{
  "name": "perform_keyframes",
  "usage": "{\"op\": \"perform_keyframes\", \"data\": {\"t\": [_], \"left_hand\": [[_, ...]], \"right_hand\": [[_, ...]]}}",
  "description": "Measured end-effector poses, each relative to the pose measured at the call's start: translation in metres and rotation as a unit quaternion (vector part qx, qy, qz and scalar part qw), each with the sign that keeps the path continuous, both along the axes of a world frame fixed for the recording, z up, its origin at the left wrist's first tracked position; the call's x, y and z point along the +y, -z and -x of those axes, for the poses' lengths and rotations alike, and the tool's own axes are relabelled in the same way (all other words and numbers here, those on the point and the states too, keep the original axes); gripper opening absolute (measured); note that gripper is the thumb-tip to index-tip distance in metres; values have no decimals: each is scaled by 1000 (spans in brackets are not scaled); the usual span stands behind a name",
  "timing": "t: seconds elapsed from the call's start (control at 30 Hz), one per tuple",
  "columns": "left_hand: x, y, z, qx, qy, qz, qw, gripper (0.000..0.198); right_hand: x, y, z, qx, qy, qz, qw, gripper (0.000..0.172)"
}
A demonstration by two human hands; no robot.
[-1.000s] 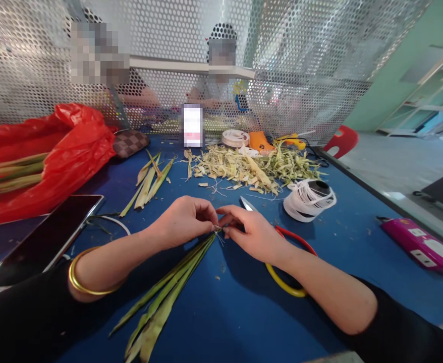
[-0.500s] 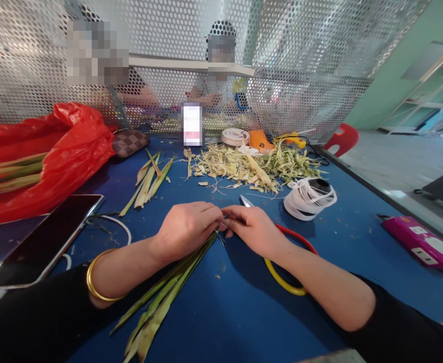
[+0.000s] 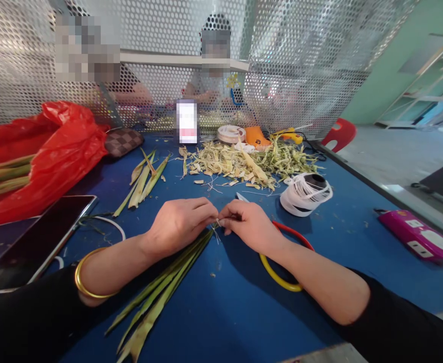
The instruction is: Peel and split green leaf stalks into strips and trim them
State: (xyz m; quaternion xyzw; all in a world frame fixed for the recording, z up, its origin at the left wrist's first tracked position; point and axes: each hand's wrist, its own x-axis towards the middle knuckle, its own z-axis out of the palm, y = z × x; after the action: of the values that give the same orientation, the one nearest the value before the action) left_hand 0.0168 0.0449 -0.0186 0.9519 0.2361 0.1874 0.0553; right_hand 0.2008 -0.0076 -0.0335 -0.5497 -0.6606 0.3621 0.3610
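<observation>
My left hand (image 3: 179, 226) is closed over the narrow top end of a bundle of long green leaves (image 3: 176, 269), whose loose ends fan out over the table toward me. Fingertip to fingertip with it, my right hand (image 3: 250, 224) pinches at the same end. Thin white thread (image 3: 216, 233) hangs in short tails between the hands, and my fingers partly hide where it meets the leaves. Under my right forearm lie scissors with a red and yellow handle (image 3: 295, 234); their blade tip (image 3: 241, 197) pokes out beyond my right hand.
Shredded leaf scraps (image 3: 240, 164) are heaped behind my hands, near a white thread spool (image 3: 307, 195). On the left are cut leaves (image 3: 145, 182), a red plastic bag (image 3: 68, 146) and a tablet (image 3: 40, 242). A pink device (image 3: 418, 233) lies right. People sit behind the perforated screen (image 3: 161, 30).
The view has shifted slightly, so everything sits a little further left. My right fingers have drawn slightly away from my left hand, showing more of the thread between them.
</observation>
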Motion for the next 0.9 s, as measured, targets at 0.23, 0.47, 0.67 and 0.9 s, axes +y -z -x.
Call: {"op": "perform_keyframes", "data": {"t": [0.23, 0.47, 0.67, 0.9], "left_hand": [[4, -1, -2, 31, 0, 33, 999, 26], [6, 4, -1, -14, -11, 69, 997, 21], [7, -2, -3, -69, -106, 164, 978, 10], [6, 0, -8, -260, -117, 584, 760, 12]], "right_hand": [[-1, -4, -1, -22, 1, -4, 1000, 13], [-2, -3, 0, -37, -22, -15, 999, 16], [-6, -11, -7, -192, -98, -48, 975, 20], [-9, -20, -11, -244, -145, -19, 959, 22]]}}
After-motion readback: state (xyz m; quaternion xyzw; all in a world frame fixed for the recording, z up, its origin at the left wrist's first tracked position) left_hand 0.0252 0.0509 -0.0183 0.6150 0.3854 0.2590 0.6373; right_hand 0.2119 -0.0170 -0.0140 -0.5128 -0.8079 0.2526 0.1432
